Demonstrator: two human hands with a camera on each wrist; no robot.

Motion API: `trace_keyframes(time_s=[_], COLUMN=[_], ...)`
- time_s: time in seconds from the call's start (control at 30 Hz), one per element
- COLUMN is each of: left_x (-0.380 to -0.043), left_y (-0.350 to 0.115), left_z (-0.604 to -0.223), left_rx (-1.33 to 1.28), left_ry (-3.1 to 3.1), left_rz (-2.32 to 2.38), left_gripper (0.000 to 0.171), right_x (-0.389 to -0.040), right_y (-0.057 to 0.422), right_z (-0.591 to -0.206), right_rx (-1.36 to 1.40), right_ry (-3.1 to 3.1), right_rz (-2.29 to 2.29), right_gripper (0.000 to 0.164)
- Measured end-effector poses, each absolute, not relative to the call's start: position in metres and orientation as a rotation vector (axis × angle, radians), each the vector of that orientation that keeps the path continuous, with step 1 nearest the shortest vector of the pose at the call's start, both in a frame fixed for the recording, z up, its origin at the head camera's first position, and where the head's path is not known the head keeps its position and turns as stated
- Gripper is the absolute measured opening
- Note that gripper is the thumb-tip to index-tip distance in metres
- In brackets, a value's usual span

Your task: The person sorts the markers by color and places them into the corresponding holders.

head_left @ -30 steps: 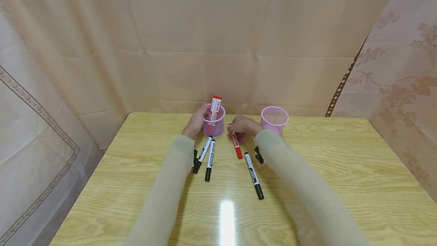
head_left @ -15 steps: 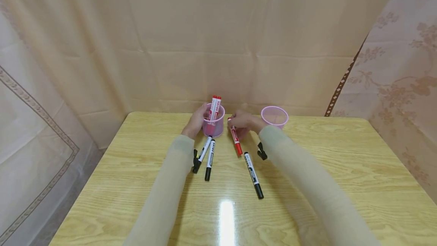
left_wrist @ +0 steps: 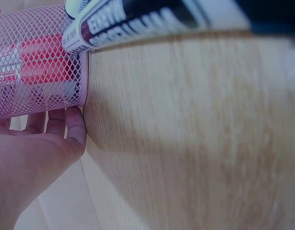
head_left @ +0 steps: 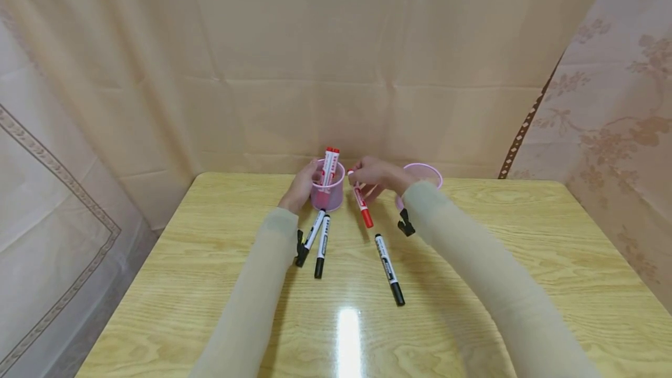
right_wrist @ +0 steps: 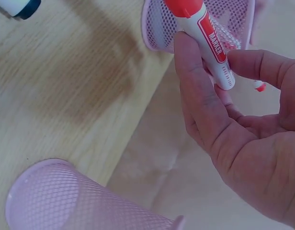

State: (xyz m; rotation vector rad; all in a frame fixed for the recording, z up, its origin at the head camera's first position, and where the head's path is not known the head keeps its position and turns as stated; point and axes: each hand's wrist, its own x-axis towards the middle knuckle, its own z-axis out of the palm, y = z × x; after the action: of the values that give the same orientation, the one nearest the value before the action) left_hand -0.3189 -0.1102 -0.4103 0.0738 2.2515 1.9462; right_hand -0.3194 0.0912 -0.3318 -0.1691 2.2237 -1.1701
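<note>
The left hand (head_left: pixel 300 190) holds a pink mesh pen holder (head_left: pixel 336 198) from its left side, the thumb near the rim and the fingers against the mesh. Two red-capped markers (head_left: pixel 330 167) lean upright inside. The right hand (head_left: pixel 379 172) pinches a red marker (right_wrist: pixel 212 43) between thumb and fingers near its white end. That marker slants with its red cap down, off the table and just right of the held pen holder. A second pink mesh pen holder (right_wrist: pixel 51 196) stands to the right, partly hidden behind the right forearm in the head view.
Two black-capped markers (head_left: pixel 322 246) lie side by side in front of the left pen holder, right at the left wrist. Another black-capped marker (head_left: pixel 390 270) lies nearer the front. The wooden table (head_left: pixel 210 284) backs onto a beige curtain (head_left: pixel 262 74).
The right hand has raised the red marker off the table and moved slightly back with it. The left hand stays on its pen holder.
</note>
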Motion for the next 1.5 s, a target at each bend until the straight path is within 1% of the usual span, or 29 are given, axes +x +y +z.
trace_keyframes(time_s=[0.53, 0.77, 0.93, 1.23, 1.5], left_x=[-0.319, -0.321, -0.323, -0.324, -0.322], left_y=[-0.107, -0.107, -0.108, -0.109, -0.108], left_z=[-0.41, -0.411, -0.412, -0.412, -0.411], left_rx=[0.102, 0.118, 0.116, 0.087, 0.083], left_ry=[2.253, 2.245, 2.246, 2.223, 2.221], left_rz=[1.959, 1.97, 1.964, 1.981, 1.986], left_gripper=[0.053, 0.052, 0.052, 0.053, 0.053], right_x=[-0.322, -0.321, -0.32, -0.32, -0.324], right_y=[0.088, 0.085, 0.081, 0.072, 0.069], right_z=[-0.303, -0.289, -0.28, -0.271, -0.268], right_rx=[-0.2, -0.216, -0.293, -0.447, -0.643], right_ry=[2.219, 2.218, 2.226, 2.259, 2.269], right_rz=[-1.198, -1.222, -1.257, -1.328, -1.483], right_gripper=[0.022, 0.035, 0.041, 0.035, 0.037])
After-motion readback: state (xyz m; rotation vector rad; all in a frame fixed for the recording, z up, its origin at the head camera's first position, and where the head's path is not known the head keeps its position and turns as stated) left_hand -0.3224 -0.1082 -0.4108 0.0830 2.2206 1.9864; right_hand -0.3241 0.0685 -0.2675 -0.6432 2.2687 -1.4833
